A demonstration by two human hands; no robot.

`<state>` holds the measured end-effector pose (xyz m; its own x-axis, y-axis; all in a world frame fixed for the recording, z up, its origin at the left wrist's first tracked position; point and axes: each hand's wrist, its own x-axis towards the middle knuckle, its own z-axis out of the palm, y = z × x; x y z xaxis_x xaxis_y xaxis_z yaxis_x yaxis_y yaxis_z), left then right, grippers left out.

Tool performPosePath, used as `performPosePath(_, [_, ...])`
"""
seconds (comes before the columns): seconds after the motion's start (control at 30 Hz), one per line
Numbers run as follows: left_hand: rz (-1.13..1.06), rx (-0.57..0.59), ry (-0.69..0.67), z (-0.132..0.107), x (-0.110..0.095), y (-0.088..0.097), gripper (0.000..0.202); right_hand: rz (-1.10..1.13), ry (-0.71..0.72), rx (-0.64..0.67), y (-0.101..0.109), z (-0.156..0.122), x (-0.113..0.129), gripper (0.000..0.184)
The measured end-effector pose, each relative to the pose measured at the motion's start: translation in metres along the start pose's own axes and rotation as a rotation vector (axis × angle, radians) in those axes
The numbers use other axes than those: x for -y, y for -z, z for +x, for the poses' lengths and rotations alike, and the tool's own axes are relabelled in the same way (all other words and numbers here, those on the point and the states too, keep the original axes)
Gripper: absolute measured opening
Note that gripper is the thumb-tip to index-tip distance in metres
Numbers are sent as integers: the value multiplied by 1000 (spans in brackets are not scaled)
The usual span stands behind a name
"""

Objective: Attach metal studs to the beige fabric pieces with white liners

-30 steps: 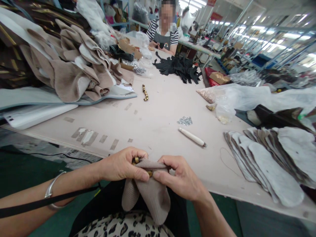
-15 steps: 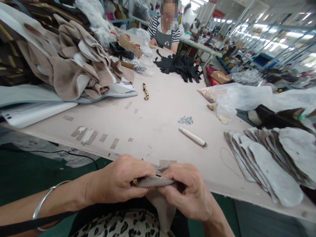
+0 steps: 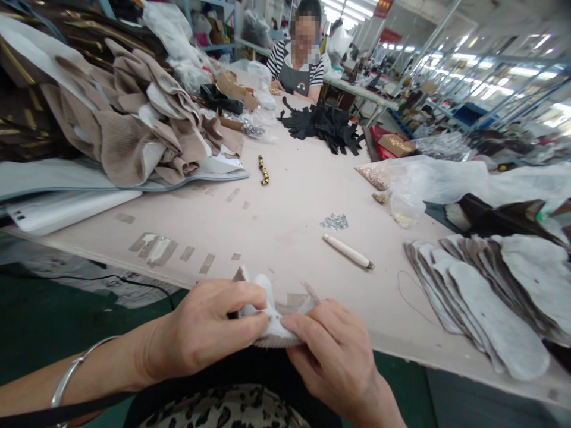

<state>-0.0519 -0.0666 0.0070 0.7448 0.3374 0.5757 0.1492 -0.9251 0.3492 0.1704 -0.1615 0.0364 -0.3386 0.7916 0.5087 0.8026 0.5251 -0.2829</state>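
Between my two hands, at the table's near edge, is a fabric piece (image 3: pixel 277 327) with a white backing and a ribbed beige edge. My left hand (image 3: pixel 203 324) pinches its left part, thumb and forefinger together on the white side. From the right, my right hand (image 3: pixel 334 351) grips it, the thumb pressed close to a small dark spot on the white backing. Past my hands, a white pen-like tool (image 3: pixel 348 252) lies on the table (image 3: pixel 285 226), near a little heap of small silver pieces (image 3: pixel 334 222).
Layered white-backed fabric pieces (image 3: pixel 491 303) lie at the right. Beige ribbed fabric (image 3: pixel 129 142) is heaped at the left. A short gold chain (image 3: pixel 263 170) and a pile of black strips (image 3: pixel 321 125) lie farther back, before a seated person (image 3: pixel 301 65). Plastic bags (image 3: pixel 441 178) stand along the right.
My hands have turned the fabric piece so its white backing faces up, where the ribbed edge showed before. My left fingers have shifted to a pinch on the white side.
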Motion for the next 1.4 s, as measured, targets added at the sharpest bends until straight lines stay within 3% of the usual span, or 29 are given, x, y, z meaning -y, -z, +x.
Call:
performPosePath(0.2, [-111, -98, -76, 8, -5, -1, 20, 20, 3, 0, 0, 3, 1, 20])
performPosePath(0.37, [-390, -68, 47, 13, -3, -1, 21, 85, -80, -24, -4, 5, 0, 23])
performPosePath(0.43, [-557, -13, 199, 13, -2, -3, 17, 162, -153, 21, -4, 6, -1, 24])
performPosePath(0.5, [-788, 70, 433, 13, -1, -5, 14, 302, -293, 132, -3, 7, -2, 23])
performPosePath(0.6, [-1138, 177, 766, 13, 3, -10, 25, 514, -542, 297, 0, 13, -5, 16])
performPosePath(0.73, [-1349, 162, 948, 11, 11, -20, 42, 710, -732, 402, 0, 20, -9, 11])
performPosePath(0.93, [-1457, 161, 1009, 5, 17, -32, 54, 821, -827, 479, -2, 23, -12, 10])
performPosePath(1.1, [-1470, 136, 959, 6, 17, -33, 50, 781, -790, 428, -2, 23, -11, 11])
performPosePath(1.27, [-1412, 106, 856, 9, 10, -29, 38, 638, -651, 375, -1, 18, -7, 13])
performPosePath(1.4, [-1103, 34, 668, 8, 0, -22, 24, 386, -350, 244, 2, 10, -1, 17])
